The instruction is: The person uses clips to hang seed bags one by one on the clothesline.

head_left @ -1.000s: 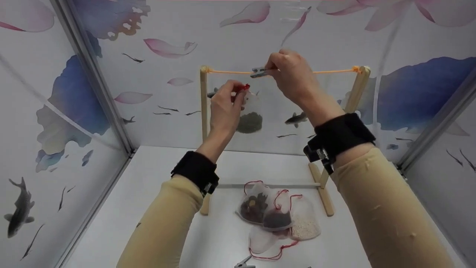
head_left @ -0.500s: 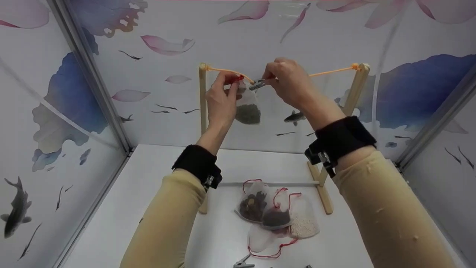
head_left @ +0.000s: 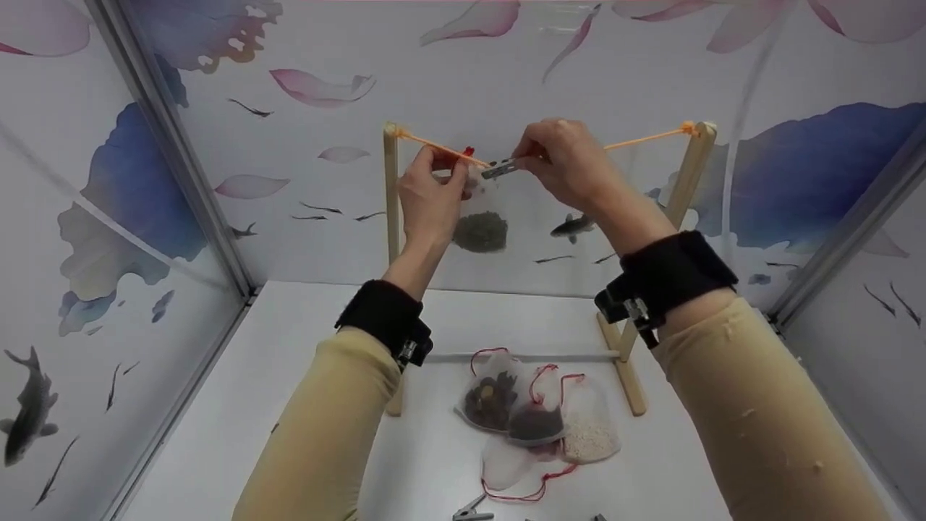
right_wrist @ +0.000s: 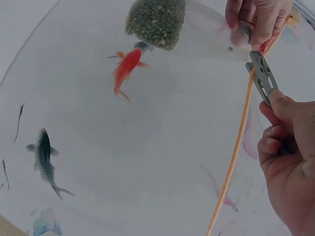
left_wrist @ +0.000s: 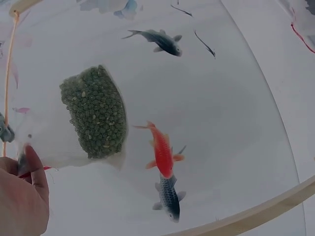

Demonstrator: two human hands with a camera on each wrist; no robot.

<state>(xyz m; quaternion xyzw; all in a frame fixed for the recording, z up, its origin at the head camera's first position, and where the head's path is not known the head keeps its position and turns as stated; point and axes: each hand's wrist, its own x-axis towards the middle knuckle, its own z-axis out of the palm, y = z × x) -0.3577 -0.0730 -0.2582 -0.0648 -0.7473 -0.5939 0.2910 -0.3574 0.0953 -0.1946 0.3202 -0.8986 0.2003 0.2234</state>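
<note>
My left hand (head_left: 432, 195) pinches the gathered neck of a sheer drawstring bag (left_wrist: 96, 113), its red string end showing by the fingertips. Green beans or pellets fill the bag's bottom, and it hangs below the hand in the head view. Between thumb and finger of my right hand (head_left: 568, 159) is a grey clothespin (right_wrist: 264, 76). An orange cord (head_left: 438, 147) runs between the clothespin's tips, beside the bag's neck, and sags there between its two posts. In the right wrist view both hands are close together, the clothespin tip right at the left fingers.
Wooden posts (head_left: 693, 177) hold the cord ends, with a pale crossbar (head_left: 550, 357) low between them. Several drawstring bags (head_left: 535, 423) lie grouped on the white table (head_left: 311, 434). Another clothespin (head_left: 472, 511) lies near the bottom edge. Printed panels stand behind and at both sides.
The left hand has raised the bag to the cord. The right hand has come down with the clothespin, and the cord, nearly straight a second ago, now dips toward it.
</note>
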